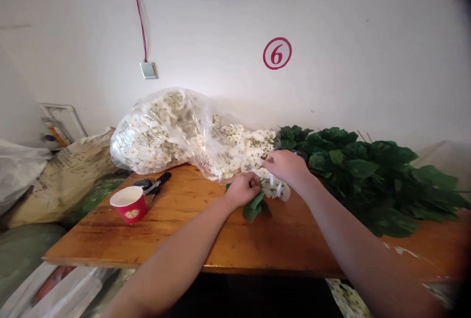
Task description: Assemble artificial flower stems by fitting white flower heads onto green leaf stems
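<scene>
My left hand (pixel 241 191) is closed on a sprig of green leaves (pixel 253 207), which hangs below the fingers over the wooden table. Just right of it, my right hand (pixel 285 165) has its fingers pinched among white flowers (pixel 274 186) with yellow centres. What exactly lies between those fingertips is partly hidden. Behind both hands, many more white flowers (pixel 231 153) spill from the mouth of a clear plastic bag (pixel 165 131). A large heap of green leaf sprigs (pixel 364 171) lies to the right, beside my right forearm.
A red and white paper cup (pixel 128 205) stands on the wooden table (pixel 176 225) at the left. Keys with a black folding tool (pixel 156 184) lie behind it. Stuffed sacks (pixel 69 180) are piled beyond the table's left edge. The white wall (pixel 221 58) rises behind.
</scene>
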Demonstrator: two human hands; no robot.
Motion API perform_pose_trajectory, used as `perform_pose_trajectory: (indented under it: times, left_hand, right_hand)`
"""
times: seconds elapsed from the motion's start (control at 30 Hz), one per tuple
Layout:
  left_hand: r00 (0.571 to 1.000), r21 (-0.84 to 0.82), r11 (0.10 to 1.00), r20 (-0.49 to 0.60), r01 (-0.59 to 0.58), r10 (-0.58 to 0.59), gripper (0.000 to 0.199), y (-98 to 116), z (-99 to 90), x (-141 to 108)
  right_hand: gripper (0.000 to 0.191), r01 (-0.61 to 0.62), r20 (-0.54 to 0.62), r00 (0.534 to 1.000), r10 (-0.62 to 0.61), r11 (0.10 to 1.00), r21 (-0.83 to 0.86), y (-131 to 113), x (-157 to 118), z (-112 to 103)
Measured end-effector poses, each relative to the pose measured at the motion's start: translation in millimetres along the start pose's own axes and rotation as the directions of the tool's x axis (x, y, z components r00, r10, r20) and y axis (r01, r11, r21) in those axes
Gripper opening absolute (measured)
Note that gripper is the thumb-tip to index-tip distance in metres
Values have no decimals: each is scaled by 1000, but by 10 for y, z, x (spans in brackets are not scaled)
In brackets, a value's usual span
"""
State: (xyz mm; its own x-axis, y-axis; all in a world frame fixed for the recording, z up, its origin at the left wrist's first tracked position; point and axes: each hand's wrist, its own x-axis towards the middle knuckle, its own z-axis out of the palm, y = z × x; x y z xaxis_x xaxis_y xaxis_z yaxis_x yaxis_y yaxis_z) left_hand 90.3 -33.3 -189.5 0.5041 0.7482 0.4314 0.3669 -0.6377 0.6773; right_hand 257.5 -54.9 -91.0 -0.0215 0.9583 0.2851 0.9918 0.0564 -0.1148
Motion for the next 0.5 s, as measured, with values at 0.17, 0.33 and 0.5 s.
perform_pose_trajectory:
  times: [0.17, 0.33, 0.5]
  left_hand:
    - [994, -50, 996, -78, 69, -72, 8, -18, -18, 14]
    - [987, -111, 993, -154, 31, -48, 23, -36, -18, 15]
    - [992, -115, 992, -122, -57, 43, 12, -41, -11, 20]
  right_hand:
    - [27, 29, 63, 998, -28, 1000, -3, -172, 506, 318]
    - [13, -28, 113, 993, 24, 999, 36, -51, 615, 420]
    - [23, 54, -245, 962, 123, 790, 610, 47, 321, 397]
